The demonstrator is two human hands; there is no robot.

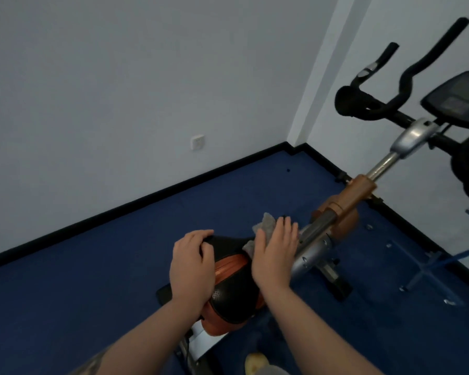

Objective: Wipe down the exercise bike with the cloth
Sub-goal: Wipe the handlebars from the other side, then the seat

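The exercise bike (347, 201) runs from lower centre to upper right, with a brown and silver frame. Its black and orange saddle (233, 288) is right below me. My left hand (192, 266) grips the saddle's left edge, fingers curled over it. My right hand (275, 255) lies flat with fingers together, pressing a grey cloth (266, 224) onto the nose of the saddle; the cloth sticks out past the fingertips. The black handlebars (401, 82) and the console screen (455, 100) stand at the upper right.
Blue carpet (92, 280) covers the floor, edged by a black skirting board (136, 204) under white walls. A wall socket (197, 142) sits low on the left wall. A blue-framed glass piece (428, 269) lies to the right of the bike.
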